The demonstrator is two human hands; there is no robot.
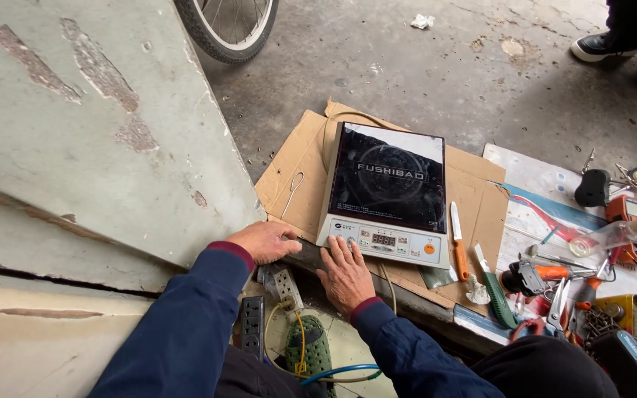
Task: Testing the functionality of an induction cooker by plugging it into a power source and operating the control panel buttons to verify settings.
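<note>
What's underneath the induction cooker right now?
Flattened brown cardboard lies under the induction cooker, on the concrete floor. Whatever sits directly beneath the cooker's body is covered.

Both arms wear long navy-blue sleeves with narrow maroon ribbed cuffs at the wrists. The left hand (265, 240) and right hand (346, 276) are bare, without gloves. Dark trousers, perhaps black, show at the lower edge; the fabric there is hard to make out.

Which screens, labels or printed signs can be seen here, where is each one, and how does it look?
Cooktop display: small dark rectangle with red digits, on the white control strip beside the right hand.
Cooktop glass: black square, pale ring print.
Orange meter: right edge, pale grey screen.
</note>
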